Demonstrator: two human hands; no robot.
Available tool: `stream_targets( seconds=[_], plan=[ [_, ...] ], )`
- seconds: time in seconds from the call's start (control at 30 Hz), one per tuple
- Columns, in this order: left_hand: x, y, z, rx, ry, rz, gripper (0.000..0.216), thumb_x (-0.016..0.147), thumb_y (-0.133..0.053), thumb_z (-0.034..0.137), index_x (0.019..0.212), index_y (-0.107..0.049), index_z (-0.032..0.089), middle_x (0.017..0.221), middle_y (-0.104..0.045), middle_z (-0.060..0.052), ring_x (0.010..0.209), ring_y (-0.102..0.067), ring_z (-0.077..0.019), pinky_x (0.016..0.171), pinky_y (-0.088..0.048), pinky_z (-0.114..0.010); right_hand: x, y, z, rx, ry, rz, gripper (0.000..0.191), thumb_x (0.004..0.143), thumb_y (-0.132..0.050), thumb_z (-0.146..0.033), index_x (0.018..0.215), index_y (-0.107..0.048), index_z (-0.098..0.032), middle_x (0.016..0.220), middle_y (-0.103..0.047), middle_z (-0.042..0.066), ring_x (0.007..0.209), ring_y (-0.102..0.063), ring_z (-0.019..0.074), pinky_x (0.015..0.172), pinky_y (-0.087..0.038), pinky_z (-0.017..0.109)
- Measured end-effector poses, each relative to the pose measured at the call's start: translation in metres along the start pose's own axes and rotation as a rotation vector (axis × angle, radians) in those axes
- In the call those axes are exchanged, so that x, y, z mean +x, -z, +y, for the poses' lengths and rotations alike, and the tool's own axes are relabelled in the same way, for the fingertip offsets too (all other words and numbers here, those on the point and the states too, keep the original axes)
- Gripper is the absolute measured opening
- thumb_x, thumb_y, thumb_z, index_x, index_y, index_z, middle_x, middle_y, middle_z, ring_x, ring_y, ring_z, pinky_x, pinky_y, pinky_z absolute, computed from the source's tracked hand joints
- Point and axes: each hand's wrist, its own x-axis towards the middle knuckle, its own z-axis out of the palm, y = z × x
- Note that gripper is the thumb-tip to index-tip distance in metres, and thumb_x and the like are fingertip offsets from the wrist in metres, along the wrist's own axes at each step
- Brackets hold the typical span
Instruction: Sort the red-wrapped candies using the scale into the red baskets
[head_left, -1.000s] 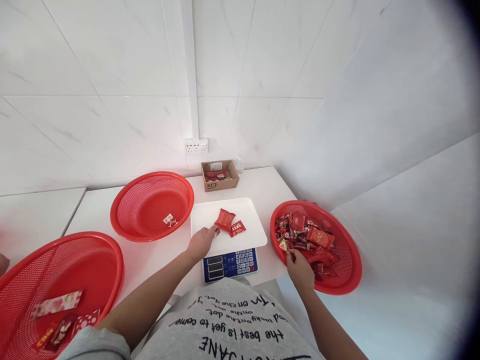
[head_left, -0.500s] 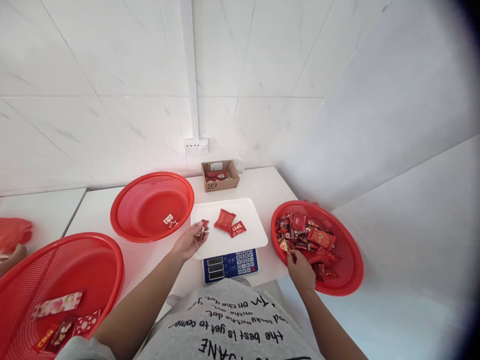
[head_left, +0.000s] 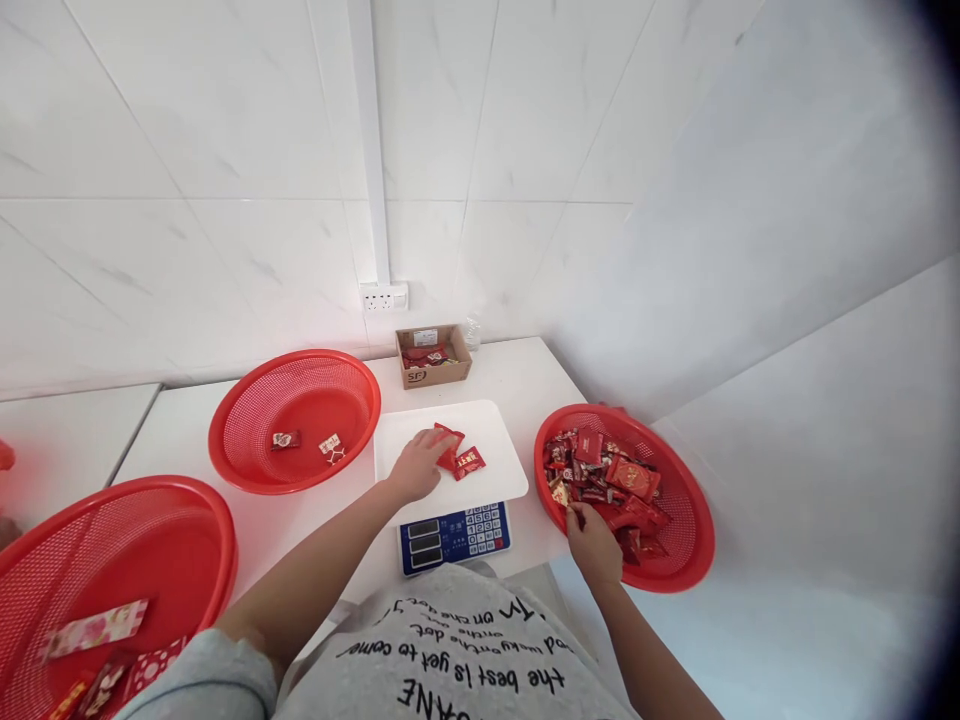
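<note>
My left hand (head_left: 418, 466) reaches over the white weighing tray (head_left: 495, 488), its fingers stretched out and touching a larger red candy packet (head_left: 450, 447), which they partly cover. Beside that packet lies a smaller red packet with pale lettering (head_left: 470, 462). At the near left rim of the right red basket (head_left: 694, 530), my right hand (head_left: 596, 543) is closed in a pinch on a gold-coloured candy packet (head_left: 560, 494). Many red and dark wrapped candies (head_left: 600, 475) are heaped in that basket. Under the tray shows the scale's blue keypad panel (head_left: 454, 538).
A red basket (head_left: 225, 430) at back left holds a dark red packet (head_left: 286, 440) and cream-coloured ones (head_left: 331, 449). Another red basket (head_left: 225, 540) at near left contains several packets. An open cardboard box (head_left: 435, 375) with red packets stands by the wall, below a power socket (head_left: 385, 297).
The small packet my left hand held now lies in the back left basket. That hand has moved right onto the larger red packet. My right hand stays at its basket's rim.
</note>
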Motion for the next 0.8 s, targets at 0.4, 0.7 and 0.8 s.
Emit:
stream_targets(
  seconds=[0.4,0.7,0.8],
  plan=[
    [0.005,0.011,0.000,-0.667,0.295,0.198,0.032,0.080,-0.045,0.017,0.110,-0.052,0.023,0.113,-0.059,-0.005,0.106,-0.053,-0.0209,0.096,-0.039,-0.041,0.002,-0.001,0.002,0.012,0.027,-0.003,0.034,0.084,-0.032,-0.038,0.103,-0.055,-0.023,0.108,-0.061,0.005,0.090,-0.057,0.0185,0.063,-0.036,0.025],
    [-0.032,0.043,0.017,-1.631,0.567,0.202,0.020,0.077,-0.062,0.022,0.096,-0.058,0.018,0.098,-0.064,-0.005,0.082,-0.062,-0.0138,0.071,-0.052,-0.025,0.003,-0.001,0.003,-0.007,0.028,-0.015,0.034,0.085,-0.032,-0.036,0.106,-0.055,-0.022,0.113,-0.060,0.007,0.097,-0.055,0.0196,0.067,-0.037,0.026],
    [-0.037,0.043,0.017,-1.581,0.581,0.255,0.021,0.074,-0.066,0.018,0.092,-0.057,0.018,0.092,-0.065,-0.004,0.078,-0.062,-0.0132,0.068,-0.052,-0.024,0.004,-0.002,0.004,0.002,0.026,-0.012,0.035,0.085,-0.032,-0.036,0.108,-0.054,-0.021,0.114,-0.059,0.007,0.099,-0.055,0.0202,0.069,-0.038,0.026]
  ],
)
